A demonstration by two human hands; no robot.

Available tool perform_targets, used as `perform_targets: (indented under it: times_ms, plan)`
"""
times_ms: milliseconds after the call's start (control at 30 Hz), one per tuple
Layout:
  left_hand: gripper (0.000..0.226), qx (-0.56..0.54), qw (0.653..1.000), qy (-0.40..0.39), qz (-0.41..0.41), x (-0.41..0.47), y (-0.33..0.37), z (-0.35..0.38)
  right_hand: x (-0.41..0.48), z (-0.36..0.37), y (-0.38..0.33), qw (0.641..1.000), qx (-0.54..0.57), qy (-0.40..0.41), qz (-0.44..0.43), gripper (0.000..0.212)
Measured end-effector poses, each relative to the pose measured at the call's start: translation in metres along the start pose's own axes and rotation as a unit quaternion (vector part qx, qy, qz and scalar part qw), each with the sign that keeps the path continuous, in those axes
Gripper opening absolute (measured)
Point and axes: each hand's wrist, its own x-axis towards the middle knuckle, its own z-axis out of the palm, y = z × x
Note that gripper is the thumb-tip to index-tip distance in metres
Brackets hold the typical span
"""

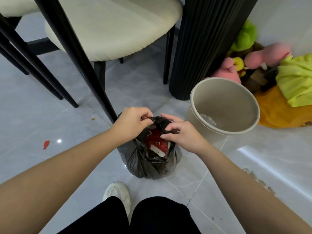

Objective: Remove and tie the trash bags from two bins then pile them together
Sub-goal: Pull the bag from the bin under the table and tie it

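Observation:
A black trash bag (pixel 143 164) stands on the grey tiled floor in front of me, its mouth partly open over red and white packaging inside. My left hand (pixel 133 121) pinches a twisted piece of the bag's top edge on the left. My right hand (pixel 181 134) pinches the top edge on the right, fingers curled over the plastic. To the right of the bag stands a beige round bin (pixel 224 105), with no bag in it. Only this one bin is in view.
Cream-seated chairs with black legs (pixel 70 53) stand behind the bag, and a black fluted table base (pixel 200 48) rises behind the bin. Soft toys and a yellow bag (pixel 280 114) lie at the right wall. A red scrap (pixel 46 144) lies on the floor, left.

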Motion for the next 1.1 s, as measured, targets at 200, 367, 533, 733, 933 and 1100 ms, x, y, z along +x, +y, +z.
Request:
perform_targets:
  times_ms: [200, 367, 533, 733, 933, 1100]
  plan:
    - [0.022, -0.051, 0.998, -0.036, -0.007, -0.005, -0.006, -0.009, 0.016, 0.034, 0.001, 0.996, 0.083, 0.024, 0.025, 0.024]
    - [0.019, -0.054, 0.997, -0.045, -0.019, -0.008, -0.013, -0.018, 0.016, 0.043, 0.000, 0.989, 0.131, 0.065, 0.023, 0.015]
    - [0.017, -0.134, 0.990, -0.029, -0.034, -0.010, -0.016, -0.023, 0.012, 0.046, 0.002, 0.983, 0.181, 0.017, 0.034, 0.052]
    - [0.014, -0.220, 0.972, -0.040, -0.074, -0.007, -0.010, -0.018, 0.017, 0.063, 0.001, 0.984, 0.162, -0.076, 0.023, 0.033]
    - [0.010, -0.269, 0.951, -0.079, -0.128, -0.007, -0.013, -0.018, 0.020, 0.071, 0.008, 0.991, 0.117, -0.038, 0.048, 0.011]
    - [0.006, -0.157, 0.968, -0.021, -0.194, -0.007, -0.045, -0.023, 0.015, 0.065, 0.015, 0.993, 0.091, -0.055, 0.044, 0.012]
